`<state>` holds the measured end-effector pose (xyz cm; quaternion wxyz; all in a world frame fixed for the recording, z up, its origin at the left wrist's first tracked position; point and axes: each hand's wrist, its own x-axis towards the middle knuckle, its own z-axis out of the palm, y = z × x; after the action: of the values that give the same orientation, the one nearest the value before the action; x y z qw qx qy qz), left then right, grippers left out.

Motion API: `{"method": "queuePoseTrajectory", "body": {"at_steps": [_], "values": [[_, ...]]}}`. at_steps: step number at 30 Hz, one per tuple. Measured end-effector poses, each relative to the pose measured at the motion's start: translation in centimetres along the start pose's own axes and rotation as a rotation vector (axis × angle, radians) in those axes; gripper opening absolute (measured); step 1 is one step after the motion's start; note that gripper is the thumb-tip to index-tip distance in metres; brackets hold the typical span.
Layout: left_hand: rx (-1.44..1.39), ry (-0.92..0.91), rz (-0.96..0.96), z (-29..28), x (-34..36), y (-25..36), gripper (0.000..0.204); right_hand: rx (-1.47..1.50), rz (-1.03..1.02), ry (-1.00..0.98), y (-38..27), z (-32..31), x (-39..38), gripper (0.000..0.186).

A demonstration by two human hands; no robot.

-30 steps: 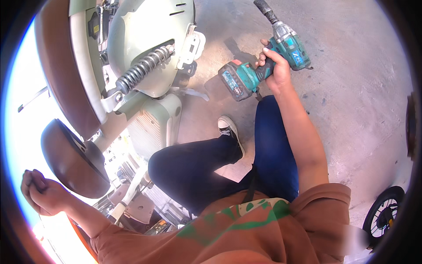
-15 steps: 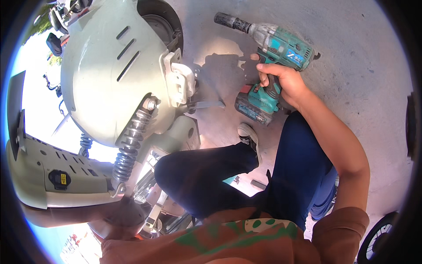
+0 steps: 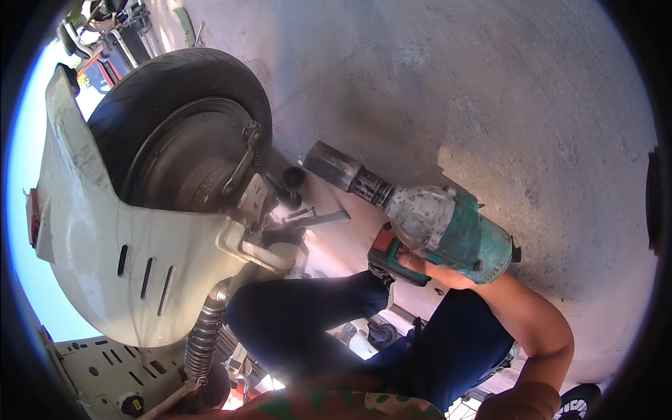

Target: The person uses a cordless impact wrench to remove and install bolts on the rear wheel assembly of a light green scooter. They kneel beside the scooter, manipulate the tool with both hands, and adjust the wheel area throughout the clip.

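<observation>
My right hand (image 3: 444,273) is wrapped around the grip of a teal and grey cordless impact wrench (image 3: 465,227), partly hidden behind its body. A long dark socket (image 3: 332,166) on its front points up and left, toward the rear wheel (image 3: 185,175) of a scooter, but stands apart from it. The battery (image 3: 395,259) shows below the tool's body. Left of the wrench, the scooter's cream body panel (image 3: 115,255) partly covers the wheel. A coil-spring shock absorber (image 3: 205,329) sits below the panel. My left hand is out of view.
A stand (image 3: 318,218) juts from the scooter near the wheel hub. My knees in dark trousers (image 3: 280,311) are bent beside the scooter, above the concrete floor (image 3: 448,91). Another spoked wheel (image 3: 577,404) shows at the lower right, and other vehicles (image 3: 105,42) at the upper left.
My view has shifted, bringing the scooter's rear wheel fully into sight. The impact wrench has turned and come nearer to me, and its socket end now shows larger near the wheel.
</observation>
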<state>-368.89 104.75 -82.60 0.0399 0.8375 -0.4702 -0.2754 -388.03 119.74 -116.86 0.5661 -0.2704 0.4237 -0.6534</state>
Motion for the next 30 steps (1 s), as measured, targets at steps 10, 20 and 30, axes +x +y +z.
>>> {"method": "queuePoseTrajectory", "body": {"at_steps": [10,20,30], "values": [[0.017,-0.021,-0.045,2.6,1.2,0.3,0.014,1.007,0.340,-0.336,2.0,2.6,1.3,0.041],[0.009,-0.065,-0.014,4.3,0.9,0.9,0.013,0.699,-0.036,-0.253,3.4,6.2,0.1,0.048],[-0.023,-0.188,0.088,3.8,-0.8,1.4,0.013,0.401,-0.247,-0.184,3.6,6.7,0.9,0.038]]}}
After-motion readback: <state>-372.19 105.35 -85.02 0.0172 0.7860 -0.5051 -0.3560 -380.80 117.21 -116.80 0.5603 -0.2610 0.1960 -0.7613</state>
